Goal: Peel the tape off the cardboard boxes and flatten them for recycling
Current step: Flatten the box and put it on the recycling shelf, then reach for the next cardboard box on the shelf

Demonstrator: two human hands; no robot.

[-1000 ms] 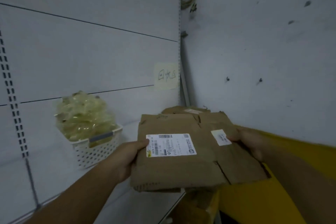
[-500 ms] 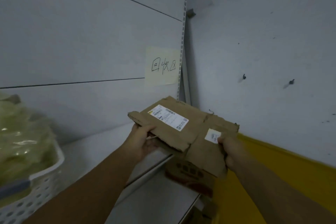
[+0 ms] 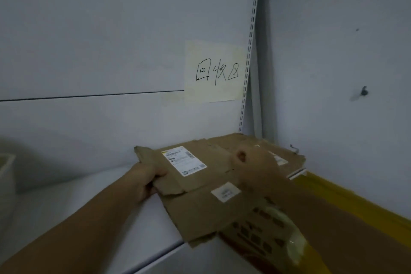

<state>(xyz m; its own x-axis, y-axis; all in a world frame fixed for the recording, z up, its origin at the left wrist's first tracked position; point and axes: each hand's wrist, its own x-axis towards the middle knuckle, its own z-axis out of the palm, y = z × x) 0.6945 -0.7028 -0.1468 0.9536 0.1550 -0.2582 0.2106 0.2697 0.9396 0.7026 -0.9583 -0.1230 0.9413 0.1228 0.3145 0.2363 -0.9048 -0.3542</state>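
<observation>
Left hand [image 3: 148, 181] grips flattened cardboard [image 3: 200, 207] edge; right hand [image 3: 253, 162], blurred, on top.

A white shelf [image 3: 84, 211] is running along the panelled back wall into the corner; a pile of flattened cardboard [image 3: 224, 141] is lying on it at the corner end; a flattened box [image 3: 200, 204] bearing a shipping label is lying over that pile and overhanging the shelf's front edge; a white container [image 3: 5, 176] is standing at the far left, blurred.

Brown flattened cardboard [image 3: 200, 202], white shipping label [image 3: 183, 160], pale-yellow black-lettered note [image 3: 214, 71].
</observation>
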